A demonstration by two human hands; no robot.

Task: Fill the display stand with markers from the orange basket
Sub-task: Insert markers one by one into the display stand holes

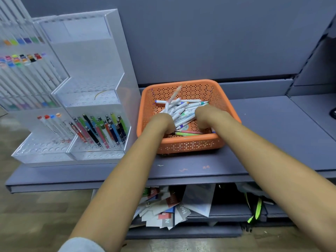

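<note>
An orange perforated basket (183,144) sits on the grey shelf, holding a pile of white markers (183,108) with coloured caps. Both of my hands are down inside it. My left hand (162,122) grips a bunch of the white markers, which stick up and away from it. My right hand (205,117) is curled over the right side of the pile; its fingers are hidden, so whether it holds any is unclear. The clear acrylic display stand (94,99) stands to the left of the basket, its front tier (101,131) partly filled with coloured pens.
A second stepped stand (25,82) with white markers is at far left. The grey shelf (200,168) has a front edge below the basket. Papers (169,208) and a bag (254,206) lie on the lower shelf. A grey back wall rises behind.
</note>
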